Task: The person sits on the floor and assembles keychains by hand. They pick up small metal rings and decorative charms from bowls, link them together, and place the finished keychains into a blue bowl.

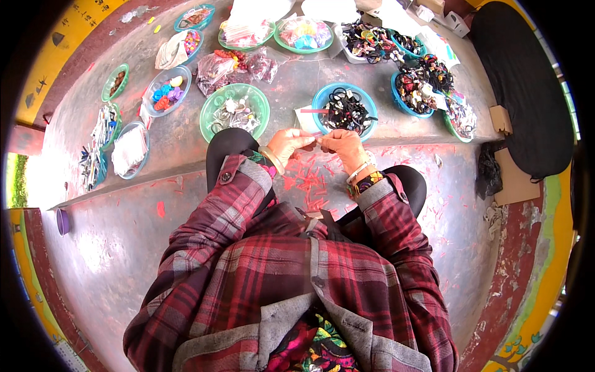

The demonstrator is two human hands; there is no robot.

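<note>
My left hand (288, 146) and my right hand (344, 149) meet in front of my knees, fingertips pinched together. Something small and pinkish lies between them, too small to name. Just beyond them stands a blue basin (317, 99) of black hair ties (348, 111) with light-coloured bits. A red strip (315, 111) and a white card (306, 121) lie at its left side. Left of that, a green basin (205, 111) holds a tangle of white and grey pieces (235, 115). Red scraps (308, 186) are strewn on the lower floor below my hands.
More basins of small goods line the raised ledge, including a blue one (149, 93) with coloured pieces and a heap of dark hair ties (427, 74). Plastic bags (217, 71) lie behind. At right are a long black cushion-like thing (527, 87) and cardboard (517, 180).
</note>
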